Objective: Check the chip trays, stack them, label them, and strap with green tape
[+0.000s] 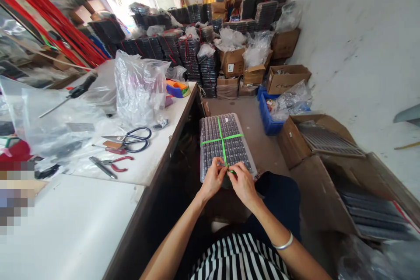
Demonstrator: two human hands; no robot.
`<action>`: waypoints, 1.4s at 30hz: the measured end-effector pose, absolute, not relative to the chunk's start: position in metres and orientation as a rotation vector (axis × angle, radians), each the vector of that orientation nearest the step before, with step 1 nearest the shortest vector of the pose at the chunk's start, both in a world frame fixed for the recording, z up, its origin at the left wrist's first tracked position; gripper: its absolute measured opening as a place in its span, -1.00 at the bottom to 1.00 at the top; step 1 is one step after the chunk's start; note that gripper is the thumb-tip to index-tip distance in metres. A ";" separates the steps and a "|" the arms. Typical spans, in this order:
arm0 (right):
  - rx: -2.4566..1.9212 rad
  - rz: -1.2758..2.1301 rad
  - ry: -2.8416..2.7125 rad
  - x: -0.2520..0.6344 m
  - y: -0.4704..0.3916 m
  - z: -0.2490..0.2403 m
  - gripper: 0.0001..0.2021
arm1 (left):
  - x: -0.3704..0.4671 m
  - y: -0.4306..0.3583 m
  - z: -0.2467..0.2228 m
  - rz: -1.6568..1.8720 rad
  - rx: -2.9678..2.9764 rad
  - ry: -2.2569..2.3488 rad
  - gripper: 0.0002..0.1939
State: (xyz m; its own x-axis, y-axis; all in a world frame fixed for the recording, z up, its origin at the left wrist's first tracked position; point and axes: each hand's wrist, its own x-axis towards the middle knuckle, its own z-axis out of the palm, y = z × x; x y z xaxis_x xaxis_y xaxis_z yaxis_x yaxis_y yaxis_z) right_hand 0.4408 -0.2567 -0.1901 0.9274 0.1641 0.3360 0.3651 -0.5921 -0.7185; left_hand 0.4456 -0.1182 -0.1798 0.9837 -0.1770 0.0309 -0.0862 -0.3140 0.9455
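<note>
A stack of trays filled with small dark pieces (210, 129) rests in front of my body, beside the table. A green strap (220, 127) crosses over its top in a cross shape. At the stack's near edge, my left hand (215, 177) pinches the green strap. Close by on the right, my right hand (242, 181) also has its fingers closed on the strap, and the fingertips of both hands nearly meet. What lies under the fingertips is too small to make out.
On the white table (157, 157) at left lie black-handled scissors (136, 140), red-handled pliers (120, 164), a screwdriver (78, 89) and plastic bags (139, 87). A blue crate (271, 118) and cardboard boxes (292, 140) stand at right. Tied dark stacks (190, 61) line the back.
</note>
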 end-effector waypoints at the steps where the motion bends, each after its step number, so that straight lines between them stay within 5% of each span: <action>1: -2.233 -0.288 -0.370 0.440 -0.258 -0.189 -0.87 | 0.443 -0.117 -0.180 -0.081 1.906 -0.220 -0.89; 9: -2.355 -0.210 -0.395 0.434 -0.256 -0.197 -0.85 | 0.421 -0.120 -0.191 0.115 2.093 -0.343 -0.66; 39: -2.556 0.222 -0.859 0.478 -0.278 -0.160 -0.82 | 0.415 -0.146 -0.198 0.444 2.586 0.097 -0.98; 42: -2.602 0.163 -0.818 0.477 -0.271 -0.162 -0.80 | 0.412 -0.147 -0.199 0.401 2.616 0.061 -0.82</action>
State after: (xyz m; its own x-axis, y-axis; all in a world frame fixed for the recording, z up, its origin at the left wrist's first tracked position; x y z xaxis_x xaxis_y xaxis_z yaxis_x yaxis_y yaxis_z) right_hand 0.4770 -0.2714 -0.1625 0.8214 0.5702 0.0101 0.5227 -0.7458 -0.4130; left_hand 0.4115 -0.1470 -0.1985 0.9559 0.1150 0.2704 -0.0287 -0.8793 0.4753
